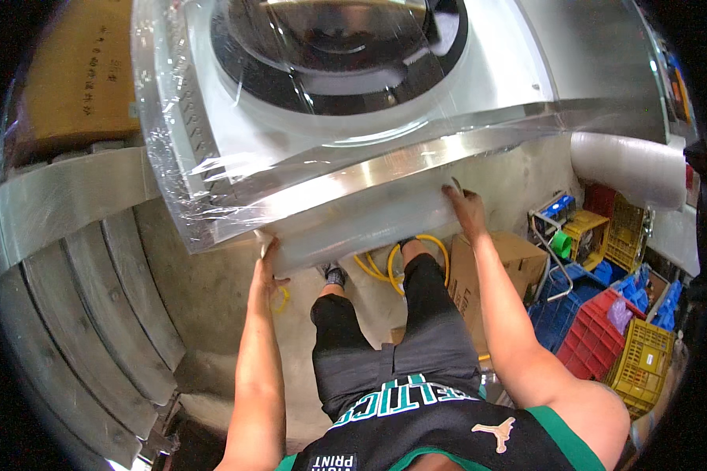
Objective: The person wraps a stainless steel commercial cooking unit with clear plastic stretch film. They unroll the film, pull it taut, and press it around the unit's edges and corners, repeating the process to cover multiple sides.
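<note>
A wide roll of clear stretch film (365, 229) spans the space between my hands, level with the lower steel edge of a big machine. My left hand (269, 261) is closed around the roll's left end, with part of the fingers hidden. At the other end my right hand (467, 207) grips the roll, its thumb up near the edge. The machine's white front panel (503, 59) carries a round, black-ringed glass door (322, 90). Shiny, wrinkled film (177, 157) covers the panel's left side and corner.
A brown cardboard box (78, 86) and curved grey metal panels (94, 290) stand left. On the right are a silvery cylinder (628, 169), a red crate (585, 330), a yellow crate (644, 365) and another cardboard box (495, 286). A yellow hose (379, 275) lies by my feet.
</note>
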Tool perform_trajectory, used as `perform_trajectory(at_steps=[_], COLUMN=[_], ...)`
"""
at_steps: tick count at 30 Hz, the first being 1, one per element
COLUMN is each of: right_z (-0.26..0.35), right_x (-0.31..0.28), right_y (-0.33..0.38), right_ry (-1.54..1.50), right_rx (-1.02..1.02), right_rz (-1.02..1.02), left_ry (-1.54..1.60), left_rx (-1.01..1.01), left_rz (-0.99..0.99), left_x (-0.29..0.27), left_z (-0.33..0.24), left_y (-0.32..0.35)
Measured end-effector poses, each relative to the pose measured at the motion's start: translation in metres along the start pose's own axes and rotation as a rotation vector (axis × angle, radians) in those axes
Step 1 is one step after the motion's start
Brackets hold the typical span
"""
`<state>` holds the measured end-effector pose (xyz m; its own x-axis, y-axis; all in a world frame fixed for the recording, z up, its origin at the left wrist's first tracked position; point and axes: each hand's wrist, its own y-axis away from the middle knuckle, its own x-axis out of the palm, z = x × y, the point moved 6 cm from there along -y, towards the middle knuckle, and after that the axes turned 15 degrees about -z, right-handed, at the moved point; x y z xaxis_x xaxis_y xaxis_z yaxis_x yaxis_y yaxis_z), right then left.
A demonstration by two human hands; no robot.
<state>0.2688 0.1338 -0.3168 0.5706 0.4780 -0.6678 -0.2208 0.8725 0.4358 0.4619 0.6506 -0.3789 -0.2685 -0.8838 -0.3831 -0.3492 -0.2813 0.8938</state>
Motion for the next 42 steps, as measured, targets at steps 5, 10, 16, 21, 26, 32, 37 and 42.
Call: perform_trajectory(at_steps=[5, 10, 16, 21, 26, 32, 37, 42], right_z=[-0.004, -0.016, -0.060, -0.095, -0.112, -0.114, -0.137, -0.184], right_x=[0.024, 0.030, 0.065, 0.099, 0.111, 0.109, 0.084, 0.103], right_y=[-0.016, -0.029, -0.064, -0.100, -0.117, -0.105, -0.068, -0.090], right_ry=[-0.082, 0.043, -0.031, -0.139, -0.181, -0.164, 0.221, 0.300], right_rx=[0.119, 0.148, 0.134, -0.077, -0.169, -0.019, 0.235, 0.129], right_rz=[-0.011, -0.096, -0.086, -0.107, -0.181, 0.030, 0.172, 0.138], left_ry=[-0.053, -0.023, 0.000, 0.028, 0.039, 0.022, -0.047, -0.003], left_rx=[-0.075, -0.042, 0.038, 0.071, 0.091, 0.102, -0.066, -0.058], left_rz=[0.088, 0.098, 0.005, -0.009, -0.003, 0.004, 0.022, -0.001], left_x=[0.013, 0.024, 0.034, 0.052, 0.064, 0.052, 0.050, 0.079], left_z=[-0.020, -0.016, -0.009, -0.006, -0.006, 0.008, 0.061, 0.101], left_y=[-0.050, -0.075, -0.107, -0.149, -0.173, -0.165, -0.145, -0.166])
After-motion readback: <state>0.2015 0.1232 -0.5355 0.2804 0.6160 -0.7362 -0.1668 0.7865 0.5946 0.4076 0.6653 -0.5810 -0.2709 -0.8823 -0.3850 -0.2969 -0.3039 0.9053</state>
